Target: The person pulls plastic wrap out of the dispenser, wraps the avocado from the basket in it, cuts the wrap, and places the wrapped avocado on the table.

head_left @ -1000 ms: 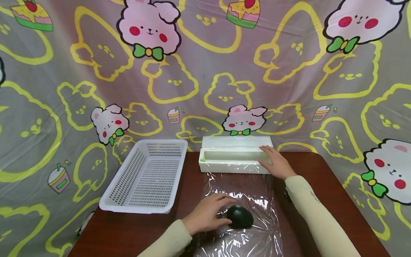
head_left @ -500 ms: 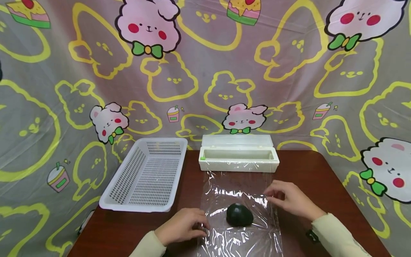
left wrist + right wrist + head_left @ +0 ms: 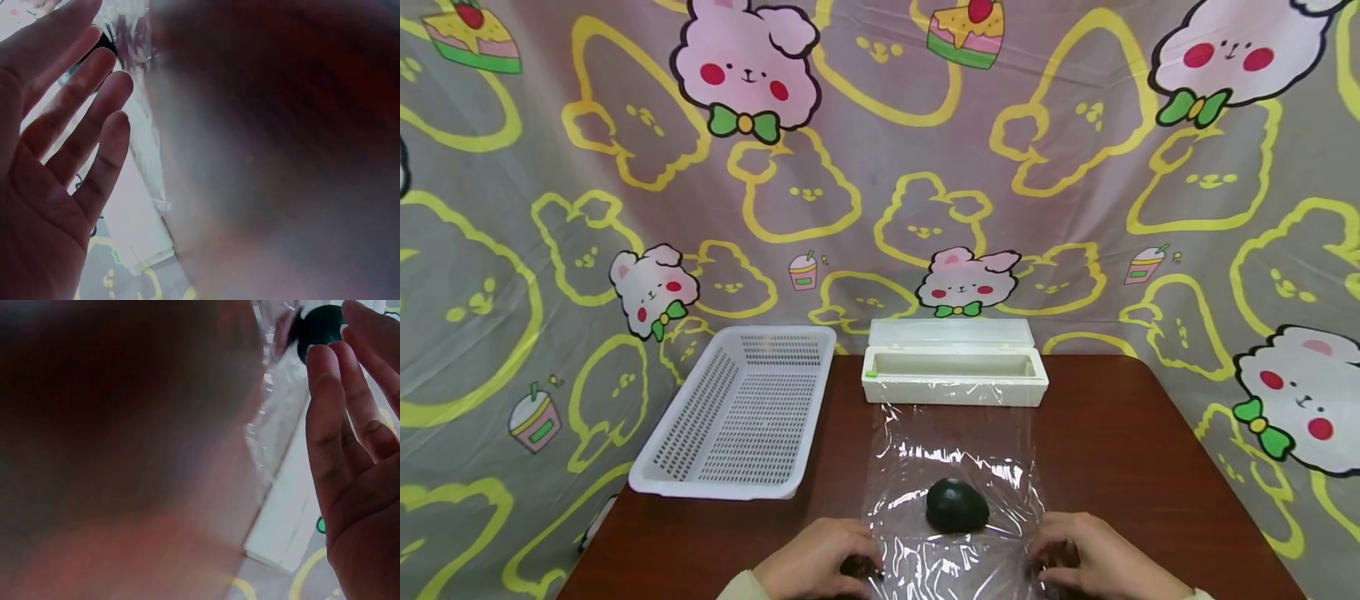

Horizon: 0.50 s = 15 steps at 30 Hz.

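A dark green avocado [image 3: 957, 505] lies on a sheet of clear plastic wrap [image 3: 925, 475], or under it; I cannot tell which. The sheet runs toward me from a white wrap dispenser box [image 3: 955, 392], whose lid stands up. At the sheet's left edge is my left hand [image 3: 823, 557], fingers slightly bent and thumb apart from them. My right hand [image 3: 1097, 554] is in a like pose at the right edge. Both wrist views show loosely extended fingers with nothing gripped. Whether the fingertips touch the wrap is hard to see.
To the left stands a white perforated plastic basket [image 3: 737, 425]. A small green piece [image 3: 871, 373] sits on the dispenser's left end. Everything rests on a dark reddish-brown table [image 3: 1120, 442], with a cartoon-printed cloth [image 3: 880, 167] hanging behind and at the sides.
My right hand has come from the dispenser box down along the wrap's right edge toward me. My left hand has moved from beside the avocado to the wrap's left edge, nearer me.
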Available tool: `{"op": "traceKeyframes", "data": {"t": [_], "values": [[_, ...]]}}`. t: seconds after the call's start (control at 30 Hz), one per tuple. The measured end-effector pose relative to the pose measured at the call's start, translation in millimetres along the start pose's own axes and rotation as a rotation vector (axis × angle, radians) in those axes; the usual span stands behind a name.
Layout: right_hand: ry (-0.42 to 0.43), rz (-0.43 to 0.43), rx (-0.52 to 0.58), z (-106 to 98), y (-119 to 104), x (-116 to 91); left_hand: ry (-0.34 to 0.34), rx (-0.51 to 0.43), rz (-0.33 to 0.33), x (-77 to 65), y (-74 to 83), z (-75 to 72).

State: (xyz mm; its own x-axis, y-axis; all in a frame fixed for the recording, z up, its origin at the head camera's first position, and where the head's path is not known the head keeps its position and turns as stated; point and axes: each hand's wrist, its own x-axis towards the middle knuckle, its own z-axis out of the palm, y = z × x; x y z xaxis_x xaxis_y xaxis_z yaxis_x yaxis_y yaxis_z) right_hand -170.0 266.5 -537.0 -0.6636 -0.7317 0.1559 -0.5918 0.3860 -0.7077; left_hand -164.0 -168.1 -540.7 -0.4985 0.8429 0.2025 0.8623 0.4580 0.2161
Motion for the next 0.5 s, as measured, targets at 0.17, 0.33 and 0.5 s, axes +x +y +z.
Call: {"op": "traceKeyframes", "data": {"t": [0.17,0.33,0.5], "values": [[-0.1,0.186,0.22,11,4,-8,-0.021,0.021,0.018,-1.3,-1.1,5.4],[-0.128,0.145,0.253,23,12,-13,-0.017,0.062,0.049,-2.0,-1.5,9.8],[-0.074,-0.063,0.129,29,19,-13,0.003,0.06,0.07,-2.1,-2.6,11.5]]}}
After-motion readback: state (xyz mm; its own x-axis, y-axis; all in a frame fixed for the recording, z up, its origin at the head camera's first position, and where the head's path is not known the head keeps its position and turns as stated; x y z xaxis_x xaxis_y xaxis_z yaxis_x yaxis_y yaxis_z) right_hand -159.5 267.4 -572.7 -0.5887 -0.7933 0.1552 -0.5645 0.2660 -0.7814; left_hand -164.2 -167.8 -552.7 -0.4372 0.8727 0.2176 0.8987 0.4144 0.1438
